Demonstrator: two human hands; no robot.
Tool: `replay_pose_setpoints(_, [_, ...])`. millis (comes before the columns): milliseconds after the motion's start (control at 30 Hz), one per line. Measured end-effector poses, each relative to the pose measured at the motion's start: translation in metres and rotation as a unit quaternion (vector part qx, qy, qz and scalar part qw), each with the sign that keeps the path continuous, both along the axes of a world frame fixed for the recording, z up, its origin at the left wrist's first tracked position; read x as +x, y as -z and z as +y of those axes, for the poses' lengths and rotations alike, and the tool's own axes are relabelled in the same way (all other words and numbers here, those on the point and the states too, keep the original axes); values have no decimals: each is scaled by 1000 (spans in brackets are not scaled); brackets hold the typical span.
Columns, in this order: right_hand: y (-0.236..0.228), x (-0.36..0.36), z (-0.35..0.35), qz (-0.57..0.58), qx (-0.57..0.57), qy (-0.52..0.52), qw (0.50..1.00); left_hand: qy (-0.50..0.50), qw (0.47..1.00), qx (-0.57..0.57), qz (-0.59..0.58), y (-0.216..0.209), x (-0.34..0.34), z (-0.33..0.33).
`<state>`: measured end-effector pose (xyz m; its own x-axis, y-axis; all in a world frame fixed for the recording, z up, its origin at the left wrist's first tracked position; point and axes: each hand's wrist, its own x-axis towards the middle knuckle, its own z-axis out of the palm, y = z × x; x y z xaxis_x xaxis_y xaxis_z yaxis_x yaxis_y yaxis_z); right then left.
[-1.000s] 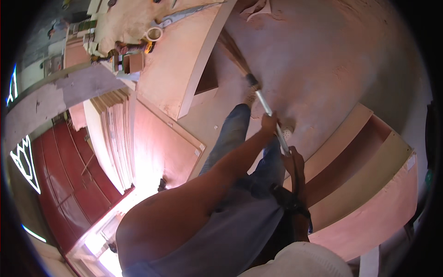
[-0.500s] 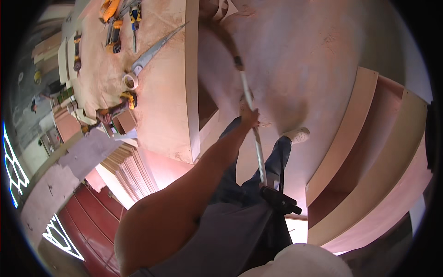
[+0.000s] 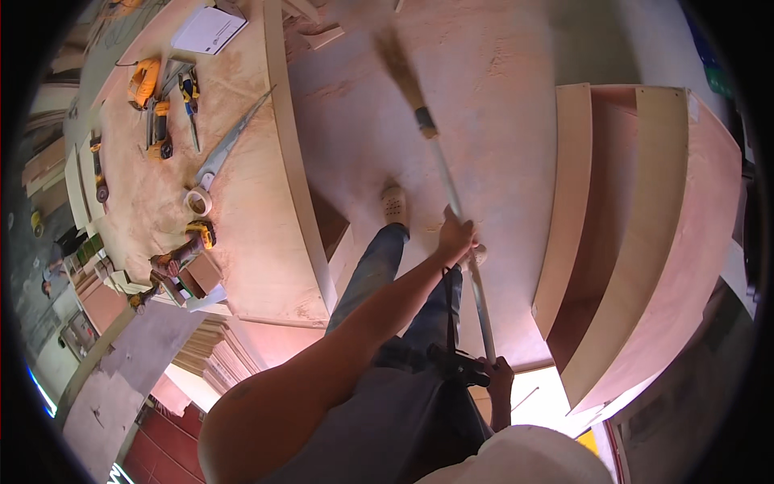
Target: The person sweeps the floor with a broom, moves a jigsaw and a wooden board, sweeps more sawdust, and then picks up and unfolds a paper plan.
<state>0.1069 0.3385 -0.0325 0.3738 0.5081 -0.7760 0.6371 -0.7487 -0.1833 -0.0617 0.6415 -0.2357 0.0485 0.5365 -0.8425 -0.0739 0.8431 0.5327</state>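
I hold a long broom (image 3: pixel 435 153) with both hands. Its pale handle runs from near my waist up and away to a bristle head at the far floor, blurred by motion. My left hand (image 3: pixel 455 235) is shut around the middle of the handle, arm stretched forward. Close to my body, my right hand (image 3: pixel 500 381) grips the near end of the handle. My feet stand on the dusty pinkish floor (image 3: pixel 500 97), one pale shoe (image 3: pixel 393 205) just left of the handle.
A plywood workbench (image 3: pixel 286 194) runs along my left, carrying yellow power tools (image 3: pixel 145 81), a hand saw (image 3: pixel 230 141), a tape roll (image 3: pixel 197 200) and a white paper (image 3: pixel 208 29). An open plywood cabinet (image 3: pixel 637 234) lies on the floor to my right.
The broom head has swung further out over the floor, away from my feet, and my left arm has stretched out. The view has turned, bringing more of the workbench into sight.
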Motion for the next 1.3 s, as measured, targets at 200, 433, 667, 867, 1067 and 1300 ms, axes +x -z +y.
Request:
replay_pose_setpoints(200, [21,34,-18,-3,-115,-76,990,-129,984,-40,119,19,-72,-110])
replay_pose_setpoints(433, [157,-53,73,169,-50,-205,963,-180,951,-141,208,98,-154,-163])
replay_pose_setpoints(667, [200,-3,-2,167,-76,-4,983,226,928,-91,280,159,-35,-178])
replay_pose_setpoints(867, [146,100,-78,116,-18,59,991,220,953,44,205,81,117,-199])
replay_pose_setpoints(1067, [96,143,-63,110,-63,-30,991,72,982,-18,175,31,117,-247])
replay_pose_setpoints(1300, [214,9,64,313,-84,-219,920,-197,924,32,327,110,-89,-213])
